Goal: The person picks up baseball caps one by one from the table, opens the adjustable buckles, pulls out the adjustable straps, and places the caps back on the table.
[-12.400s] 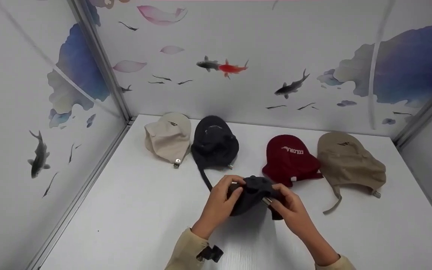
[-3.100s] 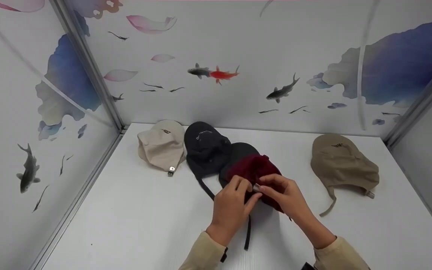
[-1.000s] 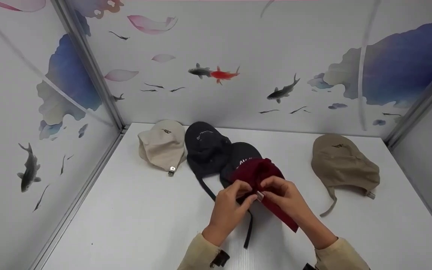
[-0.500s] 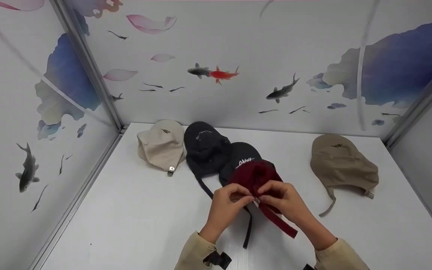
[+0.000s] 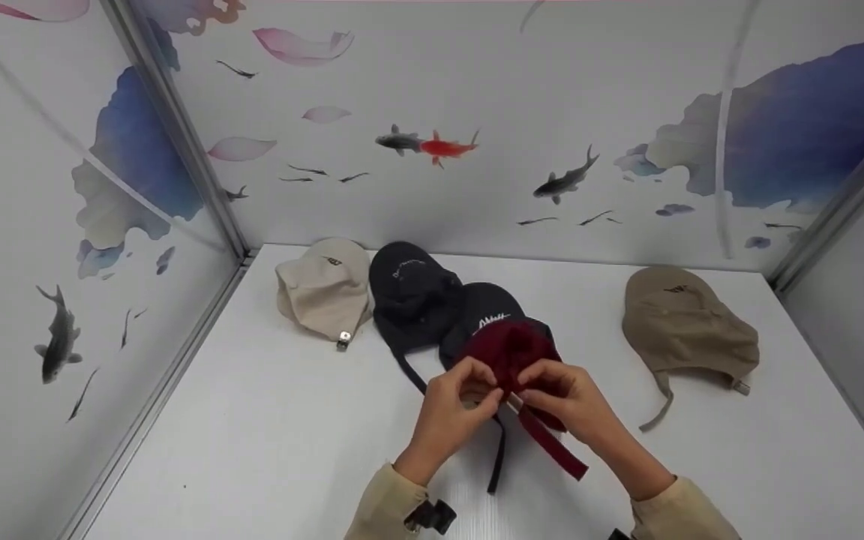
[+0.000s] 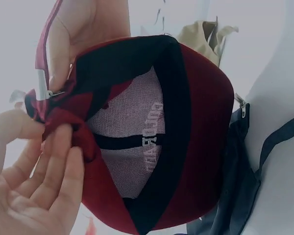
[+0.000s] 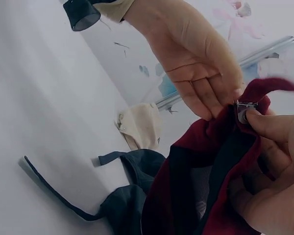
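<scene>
A dark red cap (image 5: pixel 505 346) is held up over the table, its back opening toward me in the left wrist view. My left hand (image 5: pixel 443 416) pinches one side of its rear strap (image 6: pixel 71 122) between thumb and fingers. Opposite, my right hand (image 5: pixel 580 401) pinches the other side beside the small metal buckle (image 7: pixel 245 110), with the thumb against it. The strap's loose end (image 5: pixel 553 448) passes from the buckle and hangs down to the right. Directly behind lies a black cap (image 5: pixel 486 301) with white lettering, partly covered by the red one.
A dark navy cap (image 5: pixel 411 292) lies to the left of the black one, touching it. Farther left is a cream cap (image 5: pixel 327 289). A brown cap (image 5: pixel 687 322) with a dangling strap lies at the right. Patterned walls (image 5: pixel 507 90) enclose the white table (image 5: pixel 267 435).
The red cap has come from the right into both hands, and the black cap has gone from the hands onto the table. Recently the red strap's loose end has swung lower beyond the buckle.
</scene>
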### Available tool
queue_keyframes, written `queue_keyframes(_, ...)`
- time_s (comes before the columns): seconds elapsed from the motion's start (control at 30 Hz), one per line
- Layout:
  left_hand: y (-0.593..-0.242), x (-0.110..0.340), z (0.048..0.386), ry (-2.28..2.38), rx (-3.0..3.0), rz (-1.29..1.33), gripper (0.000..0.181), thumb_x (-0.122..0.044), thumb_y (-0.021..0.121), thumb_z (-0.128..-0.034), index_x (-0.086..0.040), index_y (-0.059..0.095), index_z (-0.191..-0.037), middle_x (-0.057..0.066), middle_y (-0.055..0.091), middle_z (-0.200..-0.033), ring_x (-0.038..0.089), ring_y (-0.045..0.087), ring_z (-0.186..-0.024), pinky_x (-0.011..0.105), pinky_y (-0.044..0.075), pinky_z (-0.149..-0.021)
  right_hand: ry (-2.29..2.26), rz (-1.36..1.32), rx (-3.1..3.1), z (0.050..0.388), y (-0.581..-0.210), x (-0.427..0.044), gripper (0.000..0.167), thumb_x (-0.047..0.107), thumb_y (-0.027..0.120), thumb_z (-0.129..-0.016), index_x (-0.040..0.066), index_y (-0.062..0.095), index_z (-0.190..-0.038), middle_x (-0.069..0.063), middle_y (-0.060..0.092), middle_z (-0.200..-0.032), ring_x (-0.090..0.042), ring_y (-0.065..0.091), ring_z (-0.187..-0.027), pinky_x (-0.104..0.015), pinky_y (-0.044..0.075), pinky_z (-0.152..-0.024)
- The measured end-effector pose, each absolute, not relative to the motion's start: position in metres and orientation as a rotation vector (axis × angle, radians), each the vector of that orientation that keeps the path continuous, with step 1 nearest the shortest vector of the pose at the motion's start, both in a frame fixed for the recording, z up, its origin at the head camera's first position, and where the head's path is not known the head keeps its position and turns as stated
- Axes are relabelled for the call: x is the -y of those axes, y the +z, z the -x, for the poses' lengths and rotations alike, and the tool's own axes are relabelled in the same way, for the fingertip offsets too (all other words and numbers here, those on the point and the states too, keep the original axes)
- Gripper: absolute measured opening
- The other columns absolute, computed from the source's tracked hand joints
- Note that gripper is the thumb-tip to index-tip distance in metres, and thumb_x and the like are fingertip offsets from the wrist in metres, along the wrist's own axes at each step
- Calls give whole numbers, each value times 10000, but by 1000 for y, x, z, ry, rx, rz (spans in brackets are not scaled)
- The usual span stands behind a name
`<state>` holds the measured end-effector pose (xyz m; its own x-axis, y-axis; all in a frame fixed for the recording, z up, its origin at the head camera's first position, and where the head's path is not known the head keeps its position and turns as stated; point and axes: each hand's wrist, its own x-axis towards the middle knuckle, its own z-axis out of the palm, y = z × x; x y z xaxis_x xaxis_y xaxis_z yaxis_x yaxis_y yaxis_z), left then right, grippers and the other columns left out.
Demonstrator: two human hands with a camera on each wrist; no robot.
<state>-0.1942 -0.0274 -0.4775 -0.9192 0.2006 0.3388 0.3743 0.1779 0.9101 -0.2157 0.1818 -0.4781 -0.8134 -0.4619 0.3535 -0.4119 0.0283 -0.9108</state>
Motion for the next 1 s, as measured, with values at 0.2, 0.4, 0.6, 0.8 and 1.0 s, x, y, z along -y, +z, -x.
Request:
queue_keyframes(0.2,-476,29,193,-1870,2300,582,223,-178,778,-865,-47,609,-925,106,693,-923,133,716,-867,211,578,-767,-1956,966,-2158,216,-479,-181,95,-49,622,-927,-102,614,-1005,144,687,-941,-10,642,-827,-183,567,-748)
queue_keyframes(0.4,-474,28,194,-1756,2318,602,199,-31,729,-870,-55,532,-884,85,664,-838,93,693,-802,219,576,-740,-1963,976,-2107,216,-480,-181,100,-52,618,-928,-109,607,-1010,135,695,-957,-14,661,-839,-190,569,-757)
queue_keyframes(0.6,-480,30,197,-1642,2315,489,194,8,616,-881,-95,464,-943,43,582,-896,85,618,-838,253,578,-741,-1974,939,-2022,214,-479,-184,100,-41,597,-944,-35,640,-1035,132,715,-993,-21,672,-873,-202,567,-765)
queue_keyframes(0.8,-484,30,196,-1764,2279,465,182,54,542,-875,-86,485,-976,50,549,-954,71,588,-871,239,560,-704,-2031,862,-1931,213,-480,-182,208,-26,579,-956,131,675,-1052,132,711,-1027,-8,631,-901,-166,529,-757)
queue_keyframes(1.0,-483,30,192,-1962,2251,530,155,-19,617,-911,-68,525,-1026,71,579,-1006,52,608,-917,235,552,-809,-2060,858,-1963,213,-484,-177,221,-45,574,-952,123,667,-1061,145,704,-1033,9,624,-925,-141,520,-797)
